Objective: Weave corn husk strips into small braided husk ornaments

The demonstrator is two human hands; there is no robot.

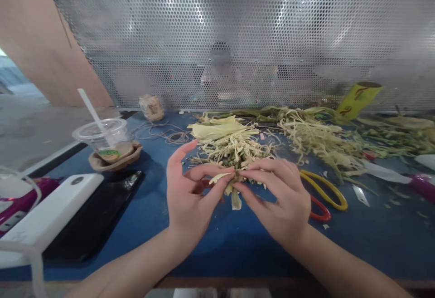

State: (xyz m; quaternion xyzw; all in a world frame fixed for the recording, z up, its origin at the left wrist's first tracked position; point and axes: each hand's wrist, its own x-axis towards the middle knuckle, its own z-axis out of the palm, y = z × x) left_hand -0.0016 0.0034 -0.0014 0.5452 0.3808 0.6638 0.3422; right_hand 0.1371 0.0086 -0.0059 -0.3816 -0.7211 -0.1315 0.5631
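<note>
A: Start at the far left of the blue table (210, 239). Any writing to read?

B: None I can make out. Left of the plastic cup (105, 141) lies a white flat device (50, 214) with a pink thing behind it. The cup has a green label, too small to read, a clear lid with a white straw, and brownish contents at the bottom. It sits in a brown holder.

A: And right of the cup?

B: The left hand (188, 198) and right hand (277, 198) meet over the table. Thumb and fingertips of both pinch a small bundle of husk strips (231, 182), index finger of the left raised free. Just behind the bundle is a pile of shredded husk (234, 146).

A: Further right?

B: Yellow-and-red scissors (322, 196) lie touching the right hand's far side. Well beyond them, at the mesh screen (238, 35), a yellow tube (356, 100) leans, bearing red marks I cannot read.
</note>
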